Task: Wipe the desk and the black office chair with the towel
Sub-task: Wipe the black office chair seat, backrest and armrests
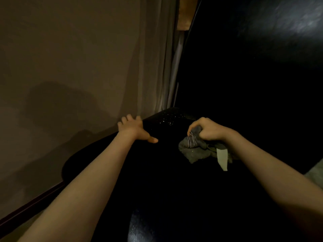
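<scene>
Dim light here. The left hand is hooked over the chair's upper edge, fingers wrapped behind it, thumb lying flat on the black surface. The right hand is fisted tight around the bunched grey towel, which sits against the chair with a pale tag hanging from it. The hands are apart. A wall and curtain stand to the left.
</scene>
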{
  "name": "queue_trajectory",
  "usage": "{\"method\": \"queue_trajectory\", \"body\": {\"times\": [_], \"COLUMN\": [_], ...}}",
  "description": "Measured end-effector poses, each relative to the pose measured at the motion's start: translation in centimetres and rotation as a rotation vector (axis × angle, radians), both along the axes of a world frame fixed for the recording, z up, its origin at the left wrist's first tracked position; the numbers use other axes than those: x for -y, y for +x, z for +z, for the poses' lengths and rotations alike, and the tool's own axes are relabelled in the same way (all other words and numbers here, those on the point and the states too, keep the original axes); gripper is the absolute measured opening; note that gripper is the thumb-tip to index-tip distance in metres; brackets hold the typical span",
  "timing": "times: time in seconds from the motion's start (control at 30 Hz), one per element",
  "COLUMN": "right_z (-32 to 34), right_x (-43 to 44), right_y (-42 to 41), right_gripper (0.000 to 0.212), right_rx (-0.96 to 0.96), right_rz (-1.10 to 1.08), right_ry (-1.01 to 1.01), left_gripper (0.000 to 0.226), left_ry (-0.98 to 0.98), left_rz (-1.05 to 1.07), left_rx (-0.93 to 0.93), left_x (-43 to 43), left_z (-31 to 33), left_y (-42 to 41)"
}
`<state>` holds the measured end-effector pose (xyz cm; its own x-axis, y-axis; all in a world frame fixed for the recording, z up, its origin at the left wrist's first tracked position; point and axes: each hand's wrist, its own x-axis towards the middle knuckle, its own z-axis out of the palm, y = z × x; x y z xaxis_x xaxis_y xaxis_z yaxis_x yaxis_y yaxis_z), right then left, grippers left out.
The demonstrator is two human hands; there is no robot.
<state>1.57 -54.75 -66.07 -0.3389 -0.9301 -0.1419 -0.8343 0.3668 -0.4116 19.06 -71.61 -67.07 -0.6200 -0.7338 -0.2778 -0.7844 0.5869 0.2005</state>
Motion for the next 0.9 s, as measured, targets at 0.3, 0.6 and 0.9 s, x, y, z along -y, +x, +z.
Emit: {"method": "queue_trajectory", "body": {"times": [0.3,0.6,0.9], "right_z": [-1.7,-1.3,4.2], "right_x": [11.0,20.5,16.6], "right_y": [-0.1,3.7,0.9], "right_gripper": [0.038,0.051,0.048], "right_rx": [-0.12,-0.621,-0.568], "right_rz": [-0.007,0.164,-0.033], "right_ry": [-0.201,-0.2,-0.354], "left_gripper": [0.118,0.112,0.109], "left_ry": [0.11,0.141,0.247], "left_rz": [0.097,0.144,0.138], "left_rx": [0.038,0.018,0.1], "left_x": [3.0,2.5,2.8], "left_z": [-2.4,-2.9,-1.4], "left_y": [-0.4,-0.7,-1.7]}}
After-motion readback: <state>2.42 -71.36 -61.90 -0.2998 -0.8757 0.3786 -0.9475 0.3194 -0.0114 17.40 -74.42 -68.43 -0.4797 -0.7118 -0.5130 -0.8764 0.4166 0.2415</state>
